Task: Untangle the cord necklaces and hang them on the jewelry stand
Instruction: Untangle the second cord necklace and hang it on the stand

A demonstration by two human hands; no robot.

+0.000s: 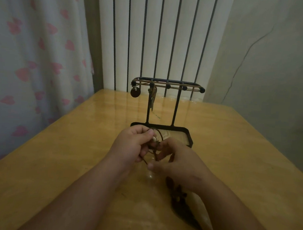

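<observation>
Two bare hands meet low over a glossy wooden counter (pixel 54 162), with a curtain (pixel 35 52) printed in pink hearts hanging at far left. The left hand (pixel 132 144) curls its fingers (pixel 150 132) around a dark cord necklace (pixel 161 136). The cord's loop arches up out of that grip and drops into the narrow gap between the hands, where a small pale piece sits on it. The right hand (pixel 179 163) pinches the same cord lower down, thumb and fingertips closed on the strands; how they cross is too small to tell. Just behind the hands stands a black jewelry stand (pixel 176 105), its top bar carrying five ball-tipped pegs strung with tan cord. A round dark pendant (pixel 135 93) hangs from the leftmost peg and a longer pendant (pixel 152 98) from the next. On the counter beside the right forearm lies a dark cluster (pixel 177 194) of leaf-shaped pieces. A white radiator (pixel 161 34) rises behind the stand, and a thin cable (pixel 244 58) runs down the pale wall at right.
</observation>
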